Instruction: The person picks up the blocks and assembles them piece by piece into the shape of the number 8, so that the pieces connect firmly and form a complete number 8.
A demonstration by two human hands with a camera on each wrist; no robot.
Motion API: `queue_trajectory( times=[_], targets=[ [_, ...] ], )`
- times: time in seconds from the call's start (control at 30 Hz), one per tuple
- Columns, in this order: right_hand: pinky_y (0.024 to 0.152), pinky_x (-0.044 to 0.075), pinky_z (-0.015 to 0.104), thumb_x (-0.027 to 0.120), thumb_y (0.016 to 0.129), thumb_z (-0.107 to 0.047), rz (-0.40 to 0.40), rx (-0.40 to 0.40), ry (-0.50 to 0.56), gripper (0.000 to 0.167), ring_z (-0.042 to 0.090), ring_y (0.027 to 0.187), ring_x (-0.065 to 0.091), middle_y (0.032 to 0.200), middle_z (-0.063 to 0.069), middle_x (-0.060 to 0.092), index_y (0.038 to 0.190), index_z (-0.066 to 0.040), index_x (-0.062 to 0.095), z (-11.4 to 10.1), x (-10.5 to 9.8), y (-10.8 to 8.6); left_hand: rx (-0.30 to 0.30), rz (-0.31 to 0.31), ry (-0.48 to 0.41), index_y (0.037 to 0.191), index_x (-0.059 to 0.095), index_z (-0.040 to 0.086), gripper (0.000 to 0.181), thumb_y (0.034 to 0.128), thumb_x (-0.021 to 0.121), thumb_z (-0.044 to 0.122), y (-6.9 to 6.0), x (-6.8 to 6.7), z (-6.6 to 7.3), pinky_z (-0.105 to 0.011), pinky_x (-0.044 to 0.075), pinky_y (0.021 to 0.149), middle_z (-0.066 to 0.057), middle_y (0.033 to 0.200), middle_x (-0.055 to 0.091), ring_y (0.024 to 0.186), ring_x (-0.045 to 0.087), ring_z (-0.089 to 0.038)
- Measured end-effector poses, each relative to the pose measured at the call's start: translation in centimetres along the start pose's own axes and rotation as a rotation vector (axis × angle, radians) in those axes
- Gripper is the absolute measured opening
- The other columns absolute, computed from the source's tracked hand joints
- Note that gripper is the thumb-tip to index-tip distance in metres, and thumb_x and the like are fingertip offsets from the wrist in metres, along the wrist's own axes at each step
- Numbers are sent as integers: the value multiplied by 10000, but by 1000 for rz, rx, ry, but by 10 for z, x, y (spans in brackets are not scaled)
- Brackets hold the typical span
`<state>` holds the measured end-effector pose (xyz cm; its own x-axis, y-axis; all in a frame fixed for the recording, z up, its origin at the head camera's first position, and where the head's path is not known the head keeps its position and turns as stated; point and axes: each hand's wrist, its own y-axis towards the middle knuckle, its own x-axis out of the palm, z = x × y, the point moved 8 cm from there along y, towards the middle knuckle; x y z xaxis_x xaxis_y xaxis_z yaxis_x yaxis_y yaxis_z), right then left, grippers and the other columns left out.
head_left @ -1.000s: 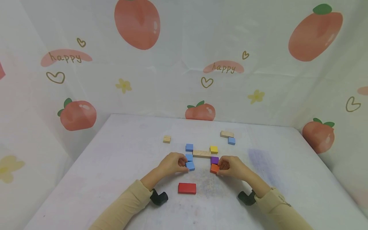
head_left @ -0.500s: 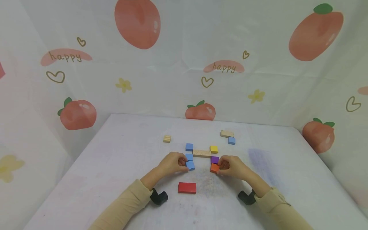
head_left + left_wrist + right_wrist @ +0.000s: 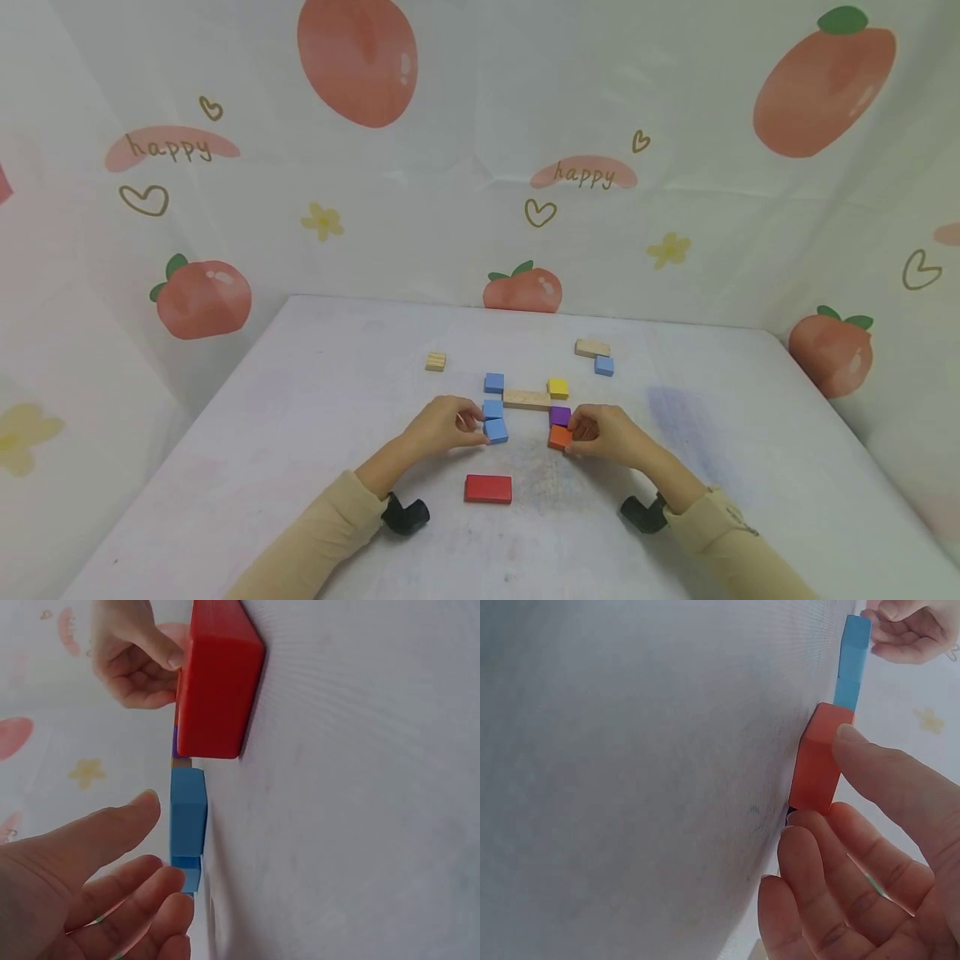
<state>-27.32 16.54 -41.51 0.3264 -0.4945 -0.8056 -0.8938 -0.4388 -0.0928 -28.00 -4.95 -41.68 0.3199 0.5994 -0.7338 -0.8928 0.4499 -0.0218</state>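
In the head view, my left hand [image 3: 448, 427] is beside the nearest light blue block [image 3: 496, 431]. A gap shows between its thumb and that blue block [image 3: 188, 812] in the left wrist view; its fingers are loosely bent, holding nothing. My right hand [image 3: 609, 435] pinches the orange block [image 3: 560, 437] between thumb and fingers, as the right wrist view shows. A purple block [image 3: 560, 416] lies just behind the orange one. Another light blue block [image 3: 492, 409] touches the nearest blue one from behind. A long wooden block [image 3: 527, 400] lies between the two rows.
A red rectangular block [image 3: 488, 489] lies nearer the body. Behind are a blue block [image 3: 494, 382] and a yellow block [image 3: 558, 388]. Farther off sit a small ridged wooden piece [image 3: 436, 362], a plain wooden block [image 3: 592, 347] and a blue block [image 3: 604, 365] on the white table [image 3: 337, 358].
My left hand has let go of the nearest blue block and drawn slightly to the left. The right hand stays at the orange block, and the blocks keep their places.
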Motion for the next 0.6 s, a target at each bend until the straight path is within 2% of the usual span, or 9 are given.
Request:
queue_trajectory(
  times=[0.37,0.6],
  targets=[
    [649,477,202,762,759,-184,-3,-1,10,250,86,723,558,805,7,636,902,-55,603,0,-1,0,-1,-131,-76,921,677,83,247,759,765,247,-13,8,0,-191,433,589,25,766,613,696,513,-95],
    [651,474,207,762,758,-184,-2,8,10,246,92,724,556,802,3,634,898,-58,603,1,-1,0,-13,-203,-84,960,679,122,282,748,773,283,-20,16,-2,-217,437,634,41,833,614,765,520,-116]
  ],
)
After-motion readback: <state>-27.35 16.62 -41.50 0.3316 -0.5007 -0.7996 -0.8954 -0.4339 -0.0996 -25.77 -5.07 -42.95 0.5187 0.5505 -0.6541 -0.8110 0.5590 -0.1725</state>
